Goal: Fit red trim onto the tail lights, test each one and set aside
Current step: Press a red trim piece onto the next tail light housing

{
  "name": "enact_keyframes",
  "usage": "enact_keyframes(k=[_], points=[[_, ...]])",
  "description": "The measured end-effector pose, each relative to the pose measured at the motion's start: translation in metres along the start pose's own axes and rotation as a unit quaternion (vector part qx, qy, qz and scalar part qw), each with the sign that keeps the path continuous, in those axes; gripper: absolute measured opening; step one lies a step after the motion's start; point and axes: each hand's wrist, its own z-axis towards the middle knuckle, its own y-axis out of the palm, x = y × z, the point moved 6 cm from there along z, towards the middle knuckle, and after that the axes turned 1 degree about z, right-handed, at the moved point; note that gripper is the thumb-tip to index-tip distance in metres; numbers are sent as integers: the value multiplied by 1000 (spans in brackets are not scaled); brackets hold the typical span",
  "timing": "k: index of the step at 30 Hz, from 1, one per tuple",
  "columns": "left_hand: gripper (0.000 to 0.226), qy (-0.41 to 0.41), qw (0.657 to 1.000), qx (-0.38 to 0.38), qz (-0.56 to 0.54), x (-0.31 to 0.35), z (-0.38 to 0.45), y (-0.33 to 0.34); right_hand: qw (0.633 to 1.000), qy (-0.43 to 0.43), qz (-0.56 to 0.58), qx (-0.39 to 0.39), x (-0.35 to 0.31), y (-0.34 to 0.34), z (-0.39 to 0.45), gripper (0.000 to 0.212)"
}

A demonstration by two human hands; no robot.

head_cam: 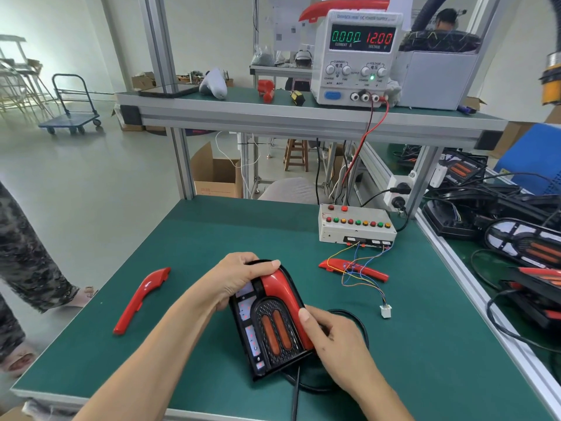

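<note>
1. Head view: a black tail light (pixel 267 326) is held tilted above the green surface (pixel 188 238), near its front edge.
2. A red trim piece (pixel 283 296) is seated along the right side of the tail light, curving over its top.
3. The top of the housing is gripped by the left hand (pixel 239 279), with fingers curled over the upper edge beside the trim.
4. The lower right side is gripped by the right hand (pixel 334 335), its thumb pressed on the trim.
5. A loose red trim (pixel 142 297) is lying on the surface to the left, well apart.
6. Another red trim (pixel 352 268) is lying to the right, under coloured wires from a tester box (pixel 355 224).
7. A power supply (pixel 358 56) is seen on the upper shelf, showing 0.000 and 12.00.
8. More tail lights (pixel 528 247) are piled on the neighbouring bench at right.
</note>
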Motion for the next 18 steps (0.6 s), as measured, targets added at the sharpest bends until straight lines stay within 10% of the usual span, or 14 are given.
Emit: enact_keyframes(k=[2,9,18], points=[[34,17,1000,-9,10,4,-3,3,987,-37,-141,62,-17,-11,8,62],[39,52,998,-14,38,20,-11,15,971,9,239,-27,-36,8,44,41],[48,76,995,-5,57,29,-14,18,946,7,325,-5,-31,10,45,46]])
